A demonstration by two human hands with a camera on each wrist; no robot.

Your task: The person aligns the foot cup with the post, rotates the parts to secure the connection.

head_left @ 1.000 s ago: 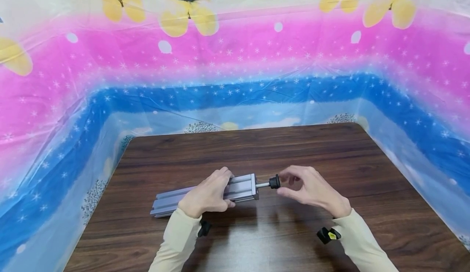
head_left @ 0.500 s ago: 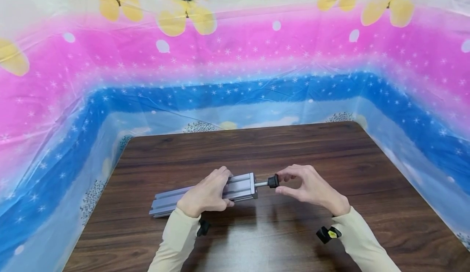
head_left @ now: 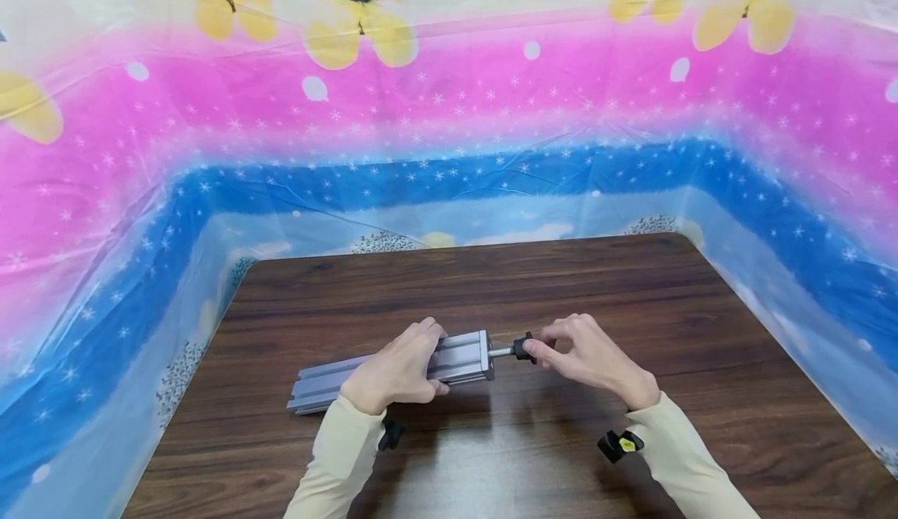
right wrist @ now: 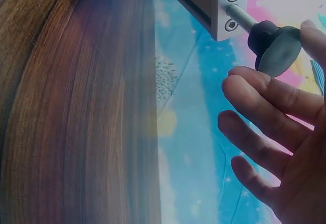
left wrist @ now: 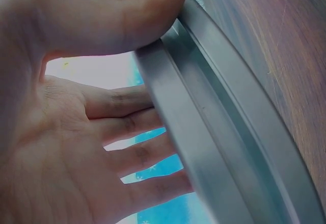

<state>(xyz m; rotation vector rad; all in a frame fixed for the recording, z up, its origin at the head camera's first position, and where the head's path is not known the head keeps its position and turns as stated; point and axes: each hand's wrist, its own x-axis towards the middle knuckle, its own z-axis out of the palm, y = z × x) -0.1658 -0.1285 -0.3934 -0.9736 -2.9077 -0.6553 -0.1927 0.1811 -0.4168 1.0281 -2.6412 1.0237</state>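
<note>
Whole layout is given only by head view: aluminium profile (head_left: 393,371) is laid across the middle of the wooden table (head_left: 631,301), near its front half. In right wrist view the profile's end plate (right wrist: 227,7) w/ two screw heads and the threaded stud (right wrist: 241,19) are seen close up; these are hardly made out from the head cam. Left hand (head_left: 396,371) is wrapped over the profile, thumb on one side, fingers behind, per left wrist view. Black knob (head_left: 522,347) is pinched by right hand (head_left: 589,359) at thumb and forefinger; other fingers are left loose. Bare tabletop is seen behind and to the right; edges are bordered by patterned sheeting (head_left: 449,153).
</note>
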